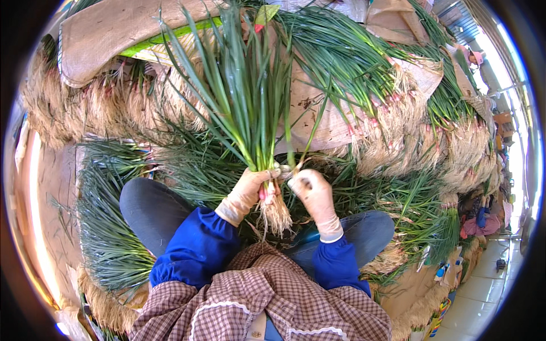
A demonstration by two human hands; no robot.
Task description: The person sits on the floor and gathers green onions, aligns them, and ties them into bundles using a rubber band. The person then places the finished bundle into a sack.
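My left hand [245, 192], in a pale thin glove, grips a bunch of spring onions [251, 102] just above its pinkish bulbs. The long green leaves fan upward, and the pale roots [276, 215] hang below the fist towards my lap. Close to the right side of the bunch is my gloved right hand [315, 198]. Its thumb and forefinger pinch the lower end of a thin, partly yellowed leaf [315, 128], slightly blurred at the fingertips. Loose green leaves lie in a heap [196, 170] under and behind both hands, between my crossed legs and the stacked onions.
Stacked onions with their roots towards me [409, 115] line the far side, partly under sacking [128, 34]. More spring onions lie at my left [111, 226] and right [418, 204]. A person [480, 223] sits at the far right, beside a tiled floor [482, 277].
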